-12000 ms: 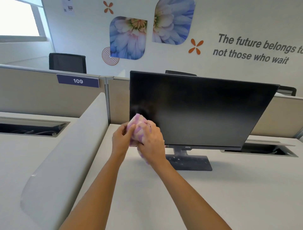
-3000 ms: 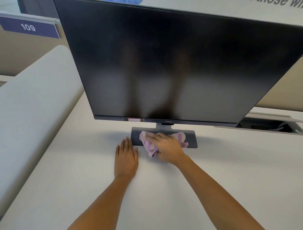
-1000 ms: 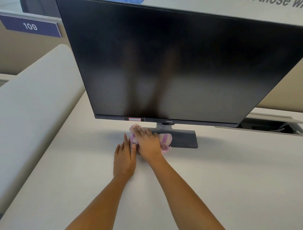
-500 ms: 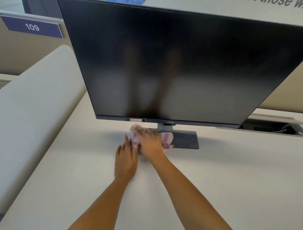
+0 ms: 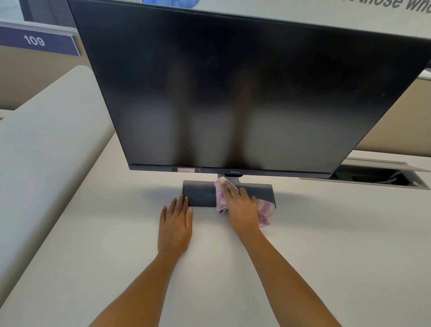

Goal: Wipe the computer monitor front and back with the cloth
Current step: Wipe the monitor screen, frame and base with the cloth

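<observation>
right hand (image 5: 241,205) presses the pink cloth (image 5: 264,210) flat on the monitor (image 5: 233,93) base (image 5: 200,192); left hand (image 5: 175,225) lies spread on the desk (image 5: 326,233). screen rises just above, wide side to side, right hand nearer.

You are in an office. A big black computer monitor (image 5: 233,93) stands on a long pale worktop (image 5: 326,245). Low tan walls (image 5: 23,77) stand behind the worktop and split the room into small work spots. A purple sign (image 5: 35,41) on one of these walls says 109, so each spot has its own number. A curved grey divider (image 5: 46,151) runs along your left side. At the back right, the worktop has an open slot (image 5: 373,176) with wires inside. Far off, the white room wall has big grey words (image 5: 396,5) and a blue picture (image 5: 172,2) on it.
</observation>
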A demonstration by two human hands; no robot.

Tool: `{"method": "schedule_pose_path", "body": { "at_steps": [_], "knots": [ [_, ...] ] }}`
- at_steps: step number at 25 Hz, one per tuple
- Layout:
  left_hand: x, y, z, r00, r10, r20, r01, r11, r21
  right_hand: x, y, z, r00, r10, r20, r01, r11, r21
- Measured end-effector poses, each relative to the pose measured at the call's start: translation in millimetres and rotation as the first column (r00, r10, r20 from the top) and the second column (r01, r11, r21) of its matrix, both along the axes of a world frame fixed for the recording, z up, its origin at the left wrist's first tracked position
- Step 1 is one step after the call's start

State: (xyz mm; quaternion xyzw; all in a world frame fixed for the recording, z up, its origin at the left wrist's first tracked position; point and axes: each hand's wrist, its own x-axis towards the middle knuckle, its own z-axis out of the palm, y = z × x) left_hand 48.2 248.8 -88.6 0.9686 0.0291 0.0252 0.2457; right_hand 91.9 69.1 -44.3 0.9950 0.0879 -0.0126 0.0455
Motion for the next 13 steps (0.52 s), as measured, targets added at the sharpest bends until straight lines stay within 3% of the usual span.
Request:
{"method": "schedule_pose_path", "body": {
  "at_steps": [4,7,13],
  "knots": [
    [-1,0,0,1.000,-0.004,0.004,0.004,1.000,0.015,1,-39,-3,0.955,-0.263,0.137,0.259,0.965,0.051],
    [-1,0,1,1.000,-0.006,0.003,0.006,1.000,0.027,-2,-80,-2,0.908,-0.415,0.059,0.416,0.909,0.000],
    [0,-1,1,1.000,-0.001,-0.003,0.001,1.000,0.016,-18,-71,-6,0.860,-0.505,0.069,0.506,0.862,-0.004]
  ]
}}
